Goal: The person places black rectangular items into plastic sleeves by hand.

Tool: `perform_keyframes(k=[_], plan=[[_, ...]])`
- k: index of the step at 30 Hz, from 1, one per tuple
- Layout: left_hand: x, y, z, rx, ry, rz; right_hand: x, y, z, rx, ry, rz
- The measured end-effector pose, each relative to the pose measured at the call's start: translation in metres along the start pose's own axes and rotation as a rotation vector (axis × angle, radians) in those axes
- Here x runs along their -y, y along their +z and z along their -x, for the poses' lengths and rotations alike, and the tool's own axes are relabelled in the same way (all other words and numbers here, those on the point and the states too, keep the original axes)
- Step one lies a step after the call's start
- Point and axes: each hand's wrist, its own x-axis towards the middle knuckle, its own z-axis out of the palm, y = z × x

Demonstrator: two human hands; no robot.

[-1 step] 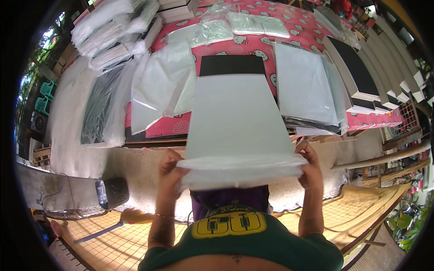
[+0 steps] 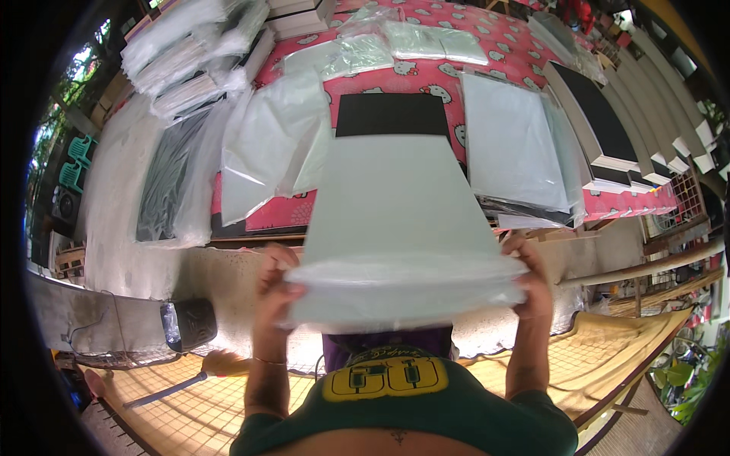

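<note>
A long white sheet or board (image 2: 395,197) stretches from the table toward me, its near end wrapped in folded, blurred clear plastic (image 2: 403,292). My left hand (image 2: 277,285) pinches the left corner of that plastic, and my right hand (image 2: 531,277) grips the opposite corner. Both sets of fingers are closed, slightly smeared by motion. Beyond the sheet's far edge shows a black board (image 2: 391,114), partly covered by the white one. Whether the white surface is a separate sheet or lies inside the plastic, I cannot tell.
Clear plastic sleeves (image 2: 277,144) lie left of the sheet on a pink patterned tablecloth (image 2: 281,216). Plastic-wrapped white sheets (image 2: 513,144) lie to the right, beside stacked black-topped boards (image 2: 597,114). Bundled packs (image 2: 182,61) are piled at far left. A broom (image 2: 220,365) lies below.
The white sheet and its plastic have slid toward me, uncovering more of the black board. Both hands have come slightly nearer and a little farther apart.
</note>
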Motion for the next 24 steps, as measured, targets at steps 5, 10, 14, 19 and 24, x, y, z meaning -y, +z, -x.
perform_keyframes(k=[5,10,14,19,24], plan=[[-0.082,0.013,-0.07,0.072,0.079,0.855,0.067,0.039,-0.063,-0.174,-0.326,0.287],[-0.013,-0.011,-0.176,-0.014,-0.03,0.682,0.03,0.043,-0.169,0.122,-0.051,-0.502],[0.116,-0.054,-0.152,-0.261,-0.431,0.461,-0.081,-0.029,-0.181,-0.063,0.171,-0.275],[0.072,-0.01,-0.154,-0.112,-0.043,0.08,-0.079,0.005,-0.169,-0.117,-0.069,0.275],[0.04,0.038,-0.195,-0.043,0.133,0.129,-0.063,-0.011,-0.177,-0.225,-0.255,0.514]])
